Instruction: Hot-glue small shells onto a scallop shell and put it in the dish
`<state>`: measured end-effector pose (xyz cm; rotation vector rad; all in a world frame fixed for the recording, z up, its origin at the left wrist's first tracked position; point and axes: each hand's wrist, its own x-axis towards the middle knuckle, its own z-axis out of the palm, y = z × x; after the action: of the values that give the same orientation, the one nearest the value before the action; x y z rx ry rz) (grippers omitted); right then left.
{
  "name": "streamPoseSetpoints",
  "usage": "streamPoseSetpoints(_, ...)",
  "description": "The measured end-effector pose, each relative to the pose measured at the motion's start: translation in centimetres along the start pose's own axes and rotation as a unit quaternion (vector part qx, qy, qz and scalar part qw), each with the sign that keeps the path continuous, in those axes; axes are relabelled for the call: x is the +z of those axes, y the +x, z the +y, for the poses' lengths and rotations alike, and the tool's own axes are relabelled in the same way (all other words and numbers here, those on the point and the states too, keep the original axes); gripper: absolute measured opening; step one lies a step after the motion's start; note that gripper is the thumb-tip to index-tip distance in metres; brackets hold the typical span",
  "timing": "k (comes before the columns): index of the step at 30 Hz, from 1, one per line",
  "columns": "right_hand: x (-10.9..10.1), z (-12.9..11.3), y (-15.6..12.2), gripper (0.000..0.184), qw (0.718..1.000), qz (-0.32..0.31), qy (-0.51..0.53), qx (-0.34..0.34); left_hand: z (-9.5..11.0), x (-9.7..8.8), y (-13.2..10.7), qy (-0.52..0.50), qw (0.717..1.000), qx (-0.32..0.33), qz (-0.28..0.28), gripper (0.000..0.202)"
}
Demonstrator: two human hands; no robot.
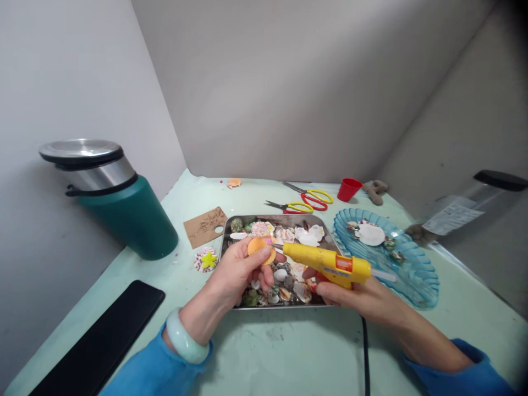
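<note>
Between the thumb and fingers of my left hand [237,269] is an orange scallop shell [256,246], with a small pink spot near its edge. My right hand [355,297] is wrapped round the handle of a yellow hot glue gun [317,258]. The gun points left, its metal nozzle at the shell's right edge by the pink spot; whether they touch I cannot tell. A clear glue stick [383,274] juts from the gun's back. Below both hands lies a metal tray [289,307] full of assorted shells, partly hidden by them.
Left stand a green bottle [132,220], a black phone-like slab [103,335], brown card [205,226] and a speckled shell with a yellow star [208,259]. Behind lie two scissors [297,207] and a red cup [349,189]. A blue dish [429,275] holds shells; a black cord [365,357] runs frontward.
</note>
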<state>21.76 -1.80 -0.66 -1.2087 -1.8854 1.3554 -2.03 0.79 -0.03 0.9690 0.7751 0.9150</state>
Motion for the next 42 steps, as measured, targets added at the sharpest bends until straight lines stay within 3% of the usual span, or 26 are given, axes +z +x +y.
streamPoseSetpoints(25, 0.12, -0.23, -0.09, 0.031, 0.999, 0.035, -0.018, 0.004, -0.15, -0.17, -0.29, -0.001, 0.997, -0.047, -0.06, 0.03)
streamPoseSetpoints(42, 0.2, -0.25, -0.01, 0.034, 0.999, 0.036, -0.018, 0.0, -0.27, -0.02, -0.27, 0.01, 0.997, -0.062, -0.05, 0.032)
